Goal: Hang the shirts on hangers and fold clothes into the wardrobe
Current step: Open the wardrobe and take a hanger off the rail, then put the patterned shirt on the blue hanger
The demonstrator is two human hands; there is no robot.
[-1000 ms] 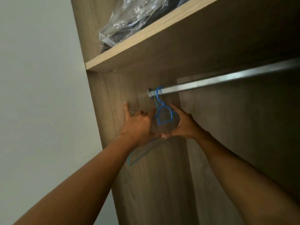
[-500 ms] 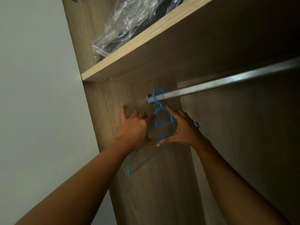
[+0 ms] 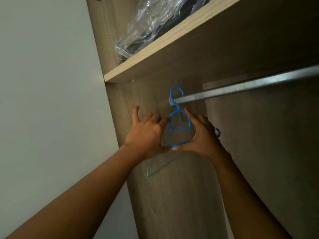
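Okay, my left hand (image 3: 146, 133) and right hand (image 3: 202, 135) both pinch the blue hanger (image 3: 179, 129) below the rail (image 3: 241, 87); a crooked yank could jam its hook or drop the wire hanger (image 3: 148, 172).

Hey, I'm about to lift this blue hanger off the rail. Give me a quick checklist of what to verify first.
1. Blue hanger hooked over the rail: ok, it sits at the rail's end.
2. Right hand grip: ok, index finger along the hanger's loop, thumb at its lower bar.
3. Left hand grip: cannot tell; the thumb meets the bar, the fingers are spread.
4. Thin teal hanger free of the blue one: cannot tell, its top is hidden behind the hands.
5. Room above the hook, under the shelf: ok.
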